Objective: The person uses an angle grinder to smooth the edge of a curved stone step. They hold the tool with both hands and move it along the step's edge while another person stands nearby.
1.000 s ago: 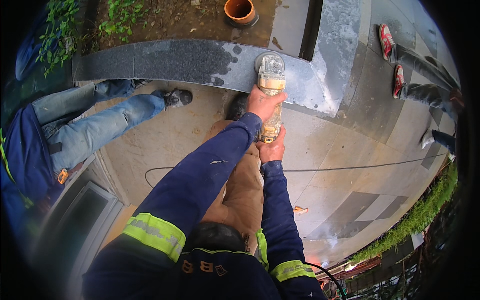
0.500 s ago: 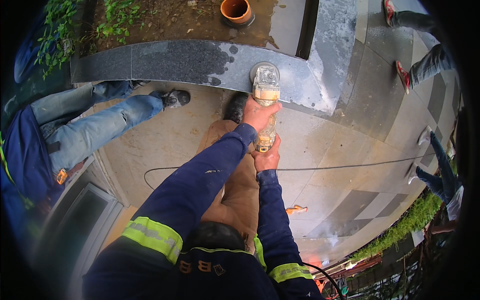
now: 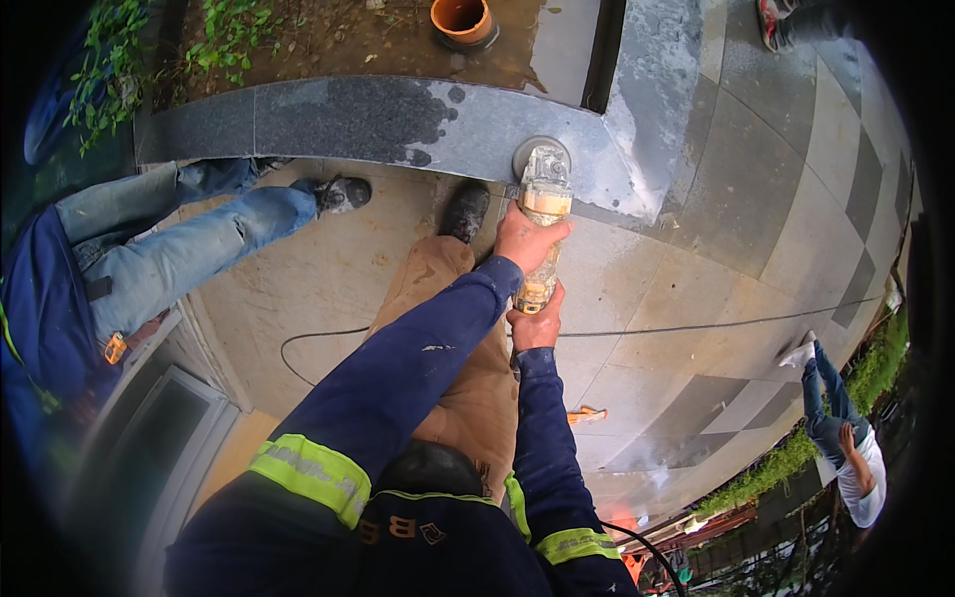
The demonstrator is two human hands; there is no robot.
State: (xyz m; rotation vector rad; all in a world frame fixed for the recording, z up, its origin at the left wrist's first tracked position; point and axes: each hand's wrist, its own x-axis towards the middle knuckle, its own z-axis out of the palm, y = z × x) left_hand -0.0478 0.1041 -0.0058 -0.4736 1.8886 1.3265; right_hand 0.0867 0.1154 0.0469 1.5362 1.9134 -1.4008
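I hold a dusty yellow angle grinder (image 3: 545, 204) with both hands. My left hand (image 3: 527, 239) is wrapped round the middle of its body, behind the head. Lower down, my right hand (image 3: 538, 320) grips the rear end. The round disc (image 3: 529, 149) at the grinder's head lies over the near edge of the grey stone ledge (image 3: 477, 134); whether it presses on the stone I cannot tell. Dark wet patches and a pale dusty area mark the ledge around it.
Behind the ledge, a planter bed (image 3: 348, 40) holds soil, green plants and an orange pipe (image 3: 463, 20). A black cable (image 3: 686, 326) crosses the paving. An orange-and-white glove (image 3: 587, 415) lies at right. A co-worker in jeans (image 3: 189, 264) is close on the left; another person (image 3: 841, 428) is far right.
The grinder and both my hands have shifted slightly right and toward me along the ledge edge. People at the right have moved along. The co-worker on the left keeps nearly the same place.
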